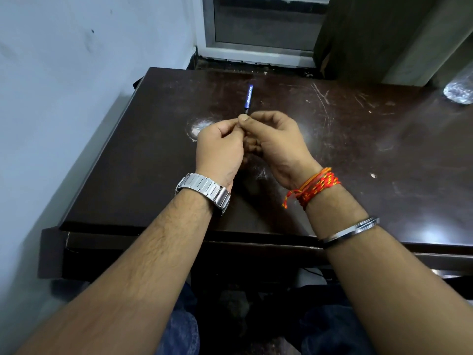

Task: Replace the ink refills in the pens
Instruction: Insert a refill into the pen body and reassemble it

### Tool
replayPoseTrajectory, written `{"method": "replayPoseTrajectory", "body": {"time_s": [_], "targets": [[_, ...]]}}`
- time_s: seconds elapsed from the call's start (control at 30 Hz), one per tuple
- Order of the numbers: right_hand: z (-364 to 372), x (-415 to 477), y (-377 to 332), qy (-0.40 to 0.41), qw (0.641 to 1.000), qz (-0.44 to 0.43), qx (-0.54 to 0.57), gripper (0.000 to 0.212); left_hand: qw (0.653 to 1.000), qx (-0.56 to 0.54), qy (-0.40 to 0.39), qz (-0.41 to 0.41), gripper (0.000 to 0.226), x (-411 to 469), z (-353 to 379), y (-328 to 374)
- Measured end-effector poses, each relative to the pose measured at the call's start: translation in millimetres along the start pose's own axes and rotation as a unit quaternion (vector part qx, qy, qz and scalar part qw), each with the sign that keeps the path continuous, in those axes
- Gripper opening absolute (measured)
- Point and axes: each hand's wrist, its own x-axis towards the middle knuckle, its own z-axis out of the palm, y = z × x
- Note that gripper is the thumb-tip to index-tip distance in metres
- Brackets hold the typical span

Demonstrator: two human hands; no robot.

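Both forearms extended over a dark, scratched table (358, 139) set against a pale wall (64, 73) and below a window (261, 24). The left hand (220, 147) and right hand (276, 139) met above the tabletop, fingertips pinched together on the near end of one blue pen (248, 96), which pointed away from the person. Whether the pen touched the table could not be determined. One metal watch (204, 188) was on the left wrist; thread bands (317, 185) and one steel bangle (350, 229) were on the right.
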Motion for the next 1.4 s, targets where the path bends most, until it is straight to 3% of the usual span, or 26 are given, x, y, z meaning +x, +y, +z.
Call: {"method": "replayPoseTrajectory", "body": {"time_s": [0.07,0.2,0.37,0.5,0.67,0.93,1.4], "targets": [[0.0,-2.8,0.9,-0.014,1.000,0.009,-0.022,0.014,0.999,0.027,0.014,0.031,0.018,1.9,-1.9,-3.4],[-3.7,-2.0,-3.7,0.006,0.999,0.013,-0.032,0.016,0.998,0.047,0.004,0.038,0.012,3.2,-4.4,-7.1],[-27.0,9.8,-11.6,0.111,0.989,-0.029,-0.099,0.024,0.992,0.111,0.041,0.046,0.024,3.0,-4.0,-5.3],[-59.9,18.1,-13.6,0.177,0.953,-0.025,-0.245,0.022,0.985,0.146,0.067,0.065,0.022,2.3,-8.4,-2.3],[-74.0,19.0,-12.0,0.153,0.890,0.039,-0.428,0.020,0.978,0.175,0.088,0.076,0.020,1.9,-8.7,1.1],[-69.7,18.1,-10.5,0.118,0.862,0.040,-0.491,0.024,0.963,0.223,0.128,0.078,0.015,5.4,-16.1,5.0],[-67.8,16.0,-9.8,0.148,0.845,0.015,-0.513,0.038,0.946,0.278,0.153,0.068,0.014,10.0,-28.8,9.6]]}}
